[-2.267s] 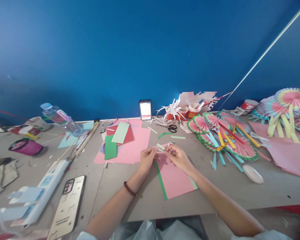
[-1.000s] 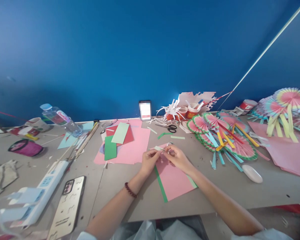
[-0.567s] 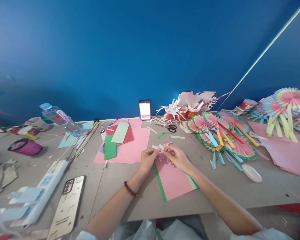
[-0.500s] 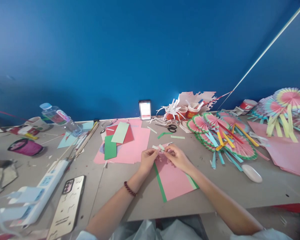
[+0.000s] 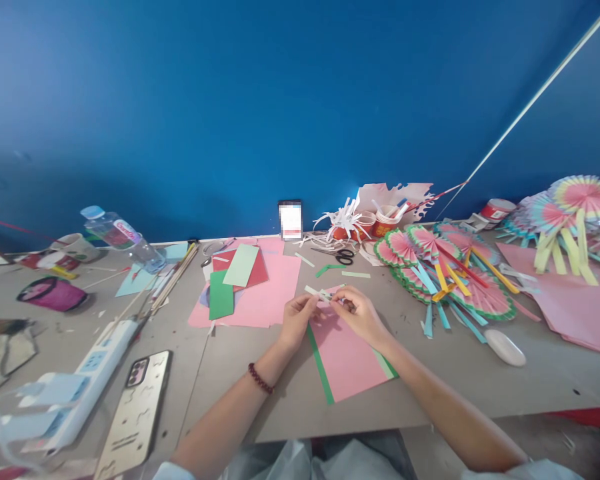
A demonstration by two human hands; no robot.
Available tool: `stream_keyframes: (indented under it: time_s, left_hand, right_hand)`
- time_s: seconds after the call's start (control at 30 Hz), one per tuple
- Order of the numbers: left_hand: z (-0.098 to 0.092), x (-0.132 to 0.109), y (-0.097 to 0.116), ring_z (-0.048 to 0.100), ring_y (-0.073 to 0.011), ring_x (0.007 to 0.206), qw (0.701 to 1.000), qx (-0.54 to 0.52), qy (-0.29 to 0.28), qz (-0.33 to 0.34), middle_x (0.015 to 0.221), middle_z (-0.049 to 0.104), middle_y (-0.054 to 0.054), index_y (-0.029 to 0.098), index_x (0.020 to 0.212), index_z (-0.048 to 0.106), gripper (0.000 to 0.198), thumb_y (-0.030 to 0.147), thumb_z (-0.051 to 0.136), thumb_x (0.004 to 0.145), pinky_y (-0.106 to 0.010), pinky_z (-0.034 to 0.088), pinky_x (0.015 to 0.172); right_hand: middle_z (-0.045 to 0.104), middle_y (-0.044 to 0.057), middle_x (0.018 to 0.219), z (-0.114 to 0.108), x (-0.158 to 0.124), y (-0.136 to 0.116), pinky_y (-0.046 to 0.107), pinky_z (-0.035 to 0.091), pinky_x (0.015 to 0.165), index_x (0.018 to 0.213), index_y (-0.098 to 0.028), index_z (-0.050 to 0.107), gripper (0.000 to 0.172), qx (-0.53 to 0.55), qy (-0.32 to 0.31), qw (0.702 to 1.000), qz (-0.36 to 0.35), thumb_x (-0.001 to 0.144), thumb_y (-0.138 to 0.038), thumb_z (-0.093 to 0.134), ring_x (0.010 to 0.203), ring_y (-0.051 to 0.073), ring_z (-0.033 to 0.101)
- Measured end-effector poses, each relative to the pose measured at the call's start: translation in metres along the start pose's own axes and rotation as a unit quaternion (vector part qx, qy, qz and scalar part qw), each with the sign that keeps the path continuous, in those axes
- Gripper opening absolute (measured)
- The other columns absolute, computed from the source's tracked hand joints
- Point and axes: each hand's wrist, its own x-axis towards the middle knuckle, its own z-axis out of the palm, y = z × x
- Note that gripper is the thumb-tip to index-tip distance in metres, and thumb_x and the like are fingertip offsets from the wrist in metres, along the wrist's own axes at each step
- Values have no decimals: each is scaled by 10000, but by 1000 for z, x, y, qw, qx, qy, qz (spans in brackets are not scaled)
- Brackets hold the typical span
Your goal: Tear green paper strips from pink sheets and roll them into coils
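Over the far end of a pink paper sheet [image 5: 350, 360], my left hand [image 5: 300, 317] pinches a pale strip of paper [image 5: 312, 291]. My right hand [image 5: 356, 312] is closed at the strip's other end, its fingertips close to the left ones. Whatever lies between the right fingertips is too small to make out clearly. Green strips run along both side edges of the pink sheet, and a pale green strip lies beside the right one. Just beyond the hands lie a loose pale green strip [image 5: 356, 275], a folded green strip [image 5: 329, 269] and black-handled scissors [image 5: 345, 257].
Pink, red and green papers [image 5: 280, 287] are stacked to the left. Folded paper fans [image 5: 445, 267] and a white oval object [image 5: 505, 347] lie to the right. A power strip [image 5: 93, 380], phone [image 5: 135, 413] and tilted bottle [image 5: 125, 237] occupy the left side.
The pale strip has shifted slightly between my fingers and now shows as one length angled toward the right hand. Both hands stay in nearly the same place.
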Motion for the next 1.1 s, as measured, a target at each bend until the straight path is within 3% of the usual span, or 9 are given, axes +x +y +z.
stream_keyframes:
  time_s: [0.23, 0.47, 0.8, 0.97, 1.1]
  left_hand:
    - [1, -1, -3, 673, -171, 546, 997, -2, -73, -4, 666, 731, -53, 140, 1083, 775, 581, 584, 843, 715, -285, 534, 561]
    - [0, 3, -2, 606, -136, 530, 999, 18, -40, -1, 593, 681, -20, 157, 821, 781, 475, 586, 877, 642, -257, 486, 542]
    - [-1, 2, -4, 595, -129, 530, 999, 1, -45, -9, 629, 691, -22, 150, 830, 785, 454, 530, 910, 615, -277, 498, 565]
    - [0, 1, -3, 611, -127, 522, 999, -4, -49, -5, 771, 755, -68, 149, 832, 785, 451, 532, 904, 626, -292, 526, 557]
    - [1, 0, 1, 629, -110, 563, 998, -2, -55, 16, 1008, 766, -99, 169, 806, 777, 387, 503, 894, 649, -275, 531, 541]
  right_hand:
    - [669, 42, 905, -1, 0, -2, 251, 393, 517, 743, -187, 628, 239, 47, -12, 998, 30, 860, -395, 638, 565, 101, 501]
    - [707, 62, 950, -2, 0, -6, 264, 397, 548, 748, -181, 642, 235, 36, -8, 999, 35, 856, -388, 650, 556, 97, 505]
    - [608, 12, 758, -2, -1, -10, 273, 353, 540, 717, -188, 626, 257, 3, -9, 1000, 23, 869, -394, 631, 554, 114, 465]
    - [603, 10, 744, -2, -1, -11, 275, 353, 551, 720, -200, 612, 219, -12, -9, 1000, 7, 865, -364, 614, 567, 123, 461]
    - [615, 20, 775, -1, -1, -11, 280, 356, 559, 732, -197, 609, 199, -20, -3, 1000, -4, 875, -335, 592, 580, 127, 473]
